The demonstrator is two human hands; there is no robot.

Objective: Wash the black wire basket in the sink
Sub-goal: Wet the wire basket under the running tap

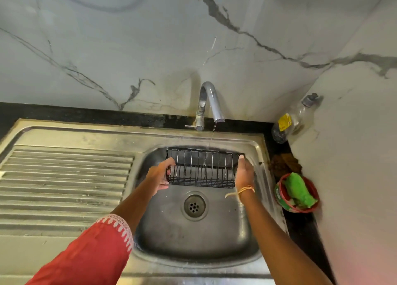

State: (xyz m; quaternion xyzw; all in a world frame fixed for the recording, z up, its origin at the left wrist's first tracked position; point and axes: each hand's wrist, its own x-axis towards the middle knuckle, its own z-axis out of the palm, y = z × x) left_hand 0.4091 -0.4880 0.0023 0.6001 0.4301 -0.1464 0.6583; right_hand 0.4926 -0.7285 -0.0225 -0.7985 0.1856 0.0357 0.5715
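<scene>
- Black wire basket (202,168): rectangular, held over the steel sink (193,237) basin, under a thin water stream (212,137) from the chrome tap (209,104).
- Left hand (162,173): fingers curled round the basket's left end.
- Right hand (245,173): pressed flat against the right end, thumb on the top rim.
- Basin drain (194,206): just below the basket.
- Counter, right: red bowl (297,193) holding a green scrubber (299,190); clear bottle (294,119) in the corner.

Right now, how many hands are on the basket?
2. The left hand grips the left end of the basket; the right hand lies against its right end, fingers straight.
</scene>
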